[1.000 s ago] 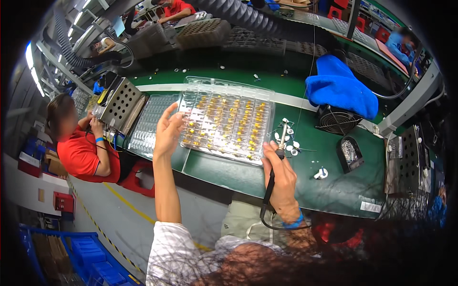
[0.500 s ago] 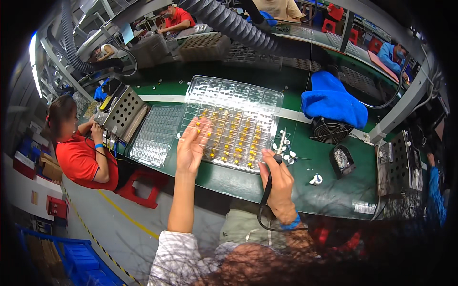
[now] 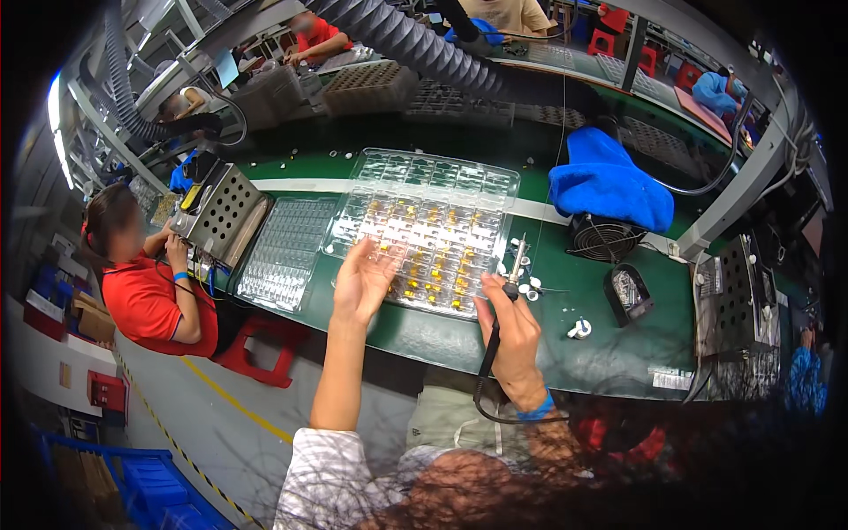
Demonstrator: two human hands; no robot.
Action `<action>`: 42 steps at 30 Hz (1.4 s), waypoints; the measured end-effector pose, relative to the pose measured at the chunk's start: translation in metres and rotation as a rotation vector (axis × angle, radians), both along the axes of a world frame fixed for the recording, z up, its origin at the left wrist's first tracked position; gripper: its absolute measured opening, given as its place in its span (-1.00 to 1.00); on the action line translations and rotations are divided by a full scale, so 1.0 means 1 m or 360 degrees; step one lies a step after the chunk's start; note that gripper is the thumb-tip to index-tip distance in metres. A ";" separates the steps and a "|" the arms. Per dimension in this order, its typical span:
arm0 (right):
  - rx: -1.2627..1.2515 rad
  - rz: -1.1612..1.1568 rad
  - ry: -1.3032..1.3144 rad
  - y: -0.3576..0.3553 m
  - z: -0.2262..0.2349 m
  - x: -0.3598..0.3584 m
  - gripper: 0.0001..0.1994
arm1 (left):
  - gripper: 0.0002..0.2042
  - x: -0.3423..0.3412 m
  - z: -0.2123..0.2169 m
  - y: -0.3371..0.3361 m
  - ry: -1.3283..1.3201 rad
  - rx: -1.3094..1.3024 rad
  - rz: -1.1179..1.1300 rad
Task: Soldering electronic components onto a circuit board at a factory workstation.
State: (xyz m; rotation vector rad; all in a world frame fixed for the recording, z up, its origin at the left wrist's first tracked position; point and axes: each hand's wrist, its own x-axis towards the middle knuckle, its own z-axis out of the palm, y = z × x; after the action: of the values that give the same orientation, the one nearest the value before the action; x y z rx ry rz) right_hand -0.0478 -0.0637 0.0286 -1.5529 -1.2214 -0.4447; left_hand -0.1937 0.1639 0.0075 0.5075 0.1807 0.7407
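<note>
A clear plastic tray [image 3: 424, 163] lies on the green bench, its compartments holding several small yellow parts [image 3: 433, 265]. My left hand [image 3: 362, 287] is palm up at the tray's near left side, fingers apart and reaching over the compartments; I see nothing held in it. In my right hand [image 3: 517, 340] is a soldering iron [image 3: 511, 284], gripped like a pen at the tray's near right corner. Its metal tip points up and away, and a black cord hangs from its lower end. Small white parts [image 3: 532, 287] lie beside the iron.
A second clear tray [image 3: 283, 252] lies to the left, near a perforated metal box [image 3: 223, 208]. On the right are a blue cloth [image 3: 609, 190] over a black fan [image 3: 605, 238], and a black holder [image 3: 629, 296]. A co-worker in red [image 3: 159, 296] sits at the left.
My left hand has turned slightly and shifted a little right and lower over the tray. My right hand still grips the soldering iron. The whole view has shifted slightly.
</note>
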 end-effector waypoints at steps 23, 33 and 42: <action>0.0163 -0.0090 -0.0108 -0.007 0.003 0.008 -0.63 | -0.71 0.009 0.015 -0.009 0.0493 0.0396 0.0053; 0.0231 0.0010 -0.0107 -0.018 0.011 0.005 -0.56 | -0.39 -0.017 0.042 0.020 0.0378 0.0354 0.0059; 0.0176 0.0420 -0.0229 -0.033 0.001 -0.003 -0.48 | -0.71 -0.115 0.104 0.058 0.0980 0.1271 0.0168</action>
State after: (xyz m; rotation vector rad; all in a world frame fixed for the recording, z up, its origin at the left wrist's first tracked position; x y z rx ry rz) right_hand -0.0507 -0.0963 0.0299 -1.2619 -1.4657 -0.4483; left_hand -0.3085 0.2215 0.1120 1.4974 0.4924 0.7257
